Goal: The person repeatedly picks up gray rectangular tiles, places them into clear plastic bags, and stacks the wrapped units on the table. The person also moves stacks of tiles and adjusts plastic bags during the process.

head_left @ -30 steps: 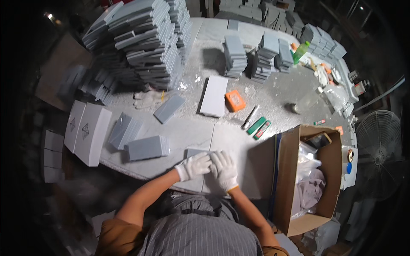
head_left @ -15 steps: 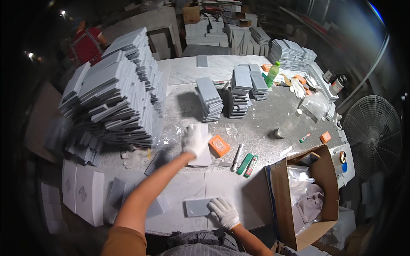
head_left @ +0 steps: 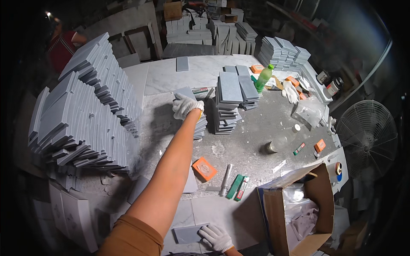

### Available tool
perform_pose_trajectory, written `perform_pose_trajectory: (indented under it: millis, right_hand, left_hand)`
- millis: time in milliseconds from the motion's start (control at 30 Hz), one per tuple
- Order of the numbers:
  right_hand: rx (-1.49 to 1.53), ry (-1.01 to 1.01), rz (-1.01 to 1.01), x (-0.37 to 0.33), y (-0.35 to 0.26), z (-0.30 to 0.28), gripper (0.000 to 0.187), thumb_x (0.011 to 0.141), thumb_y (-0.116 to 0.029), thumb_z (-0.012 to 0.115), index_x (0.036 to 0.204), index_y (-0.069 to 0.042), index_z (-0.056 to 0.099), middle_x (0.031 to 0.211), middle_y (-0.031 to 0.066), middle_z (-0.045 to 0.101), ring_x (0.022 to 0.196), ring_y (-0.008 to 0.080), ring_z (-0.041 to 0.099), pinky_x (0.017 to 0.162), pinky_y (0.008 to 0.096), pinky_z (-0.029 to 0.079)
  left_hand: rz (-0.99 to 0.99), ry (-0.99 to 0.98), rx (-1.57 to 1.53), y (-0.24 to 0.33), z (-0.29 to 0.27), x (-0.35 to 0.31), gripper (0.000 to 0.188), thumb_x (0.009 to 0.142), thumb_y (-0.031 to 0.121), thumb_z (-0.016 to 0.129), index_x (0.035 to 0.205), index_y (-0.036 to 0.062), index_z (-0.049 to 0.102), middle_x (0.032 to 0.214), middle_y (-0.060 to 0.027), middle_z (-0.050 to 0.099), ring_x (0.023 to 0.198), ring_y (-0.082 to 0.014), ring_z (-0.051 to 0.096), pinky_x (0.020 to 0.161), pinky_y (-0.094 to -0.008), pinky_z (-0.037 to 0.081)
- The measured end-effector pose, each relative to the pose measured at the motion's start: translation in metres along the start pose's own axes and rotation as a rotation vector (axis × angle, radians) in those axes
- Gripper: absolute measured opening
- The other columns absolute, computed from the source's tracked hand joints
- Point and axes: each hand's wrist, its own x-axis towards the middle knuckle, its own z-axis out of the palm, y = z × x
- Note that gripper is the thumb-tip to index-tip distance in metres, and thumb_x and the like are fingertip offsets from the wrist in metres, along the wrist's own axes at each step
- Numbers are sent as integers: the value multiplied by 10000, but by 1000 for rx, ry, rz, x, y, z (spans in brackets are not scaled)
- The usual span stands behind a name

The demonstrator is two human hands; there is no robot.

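My left hand [head_left: 187, 106], in a white knit glove, reaches far across the table to the nearer-left stack of grey tiles [head_left: 200, 128]. Its fingers curl over the left edge of the stack's top tile [head_left: 185, 91]; the thumb side is partly hidden. Close to me, a single grey tile [head_left: 186, 234] lies flat on the white slab. On its right end rests my right hand [head_left: 215, 238], also gloved, with the fingers spread and lying flat. A pale tile [head_left: 191, 183] shows partly behind my left forearm, beside an orange box [head_left: 204, 169].
Tall piles of tiles [head_left: 92, 111] stand at the left, another stack [head_left: 230, 89] right of my left hand. An open cardboard box [head_left: 273, 213] holds plastic and cloth. A marker [head_left: 226, 179], green boxes [head_left: 235, 187], a clear bottle [head_left: 282, 141], a green bottle [head_left: 265, 79] and a fan [head_left: 366, 136] are rightward.
My left hand has left the pale tile near the orange box and moved away from me onto the tile stack. My right hand stays on its tile. The whole view has shifted.
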Motion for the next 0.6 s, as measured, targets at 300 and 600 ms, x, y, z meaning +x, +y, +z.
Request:
perform_pose_trajectory:
  millis: [300,600]
  right_hand:
    - [-55,-16,-16,-18,8,13,403,904,-340,645,1280,-196,642,1287,35,637,1177,247,594,1001,395,471]
    - [-2,58,-37,-16,1,1,408,891,-288,645,1254,-103,619,1310,99,604,1235,296,555,1010,415,459]
  left_hand:
    - [165,97,-86,-36,-15,-2,956,628,376,838,1407,165,327,1249,-201,553,1126,-353,591,908,-468,526]
    - [1090,-228,-193,-270,-98,-170,936,666,203,797,1489,70,369,1351,-226,475,1252,-401,485,1053,-465,429]
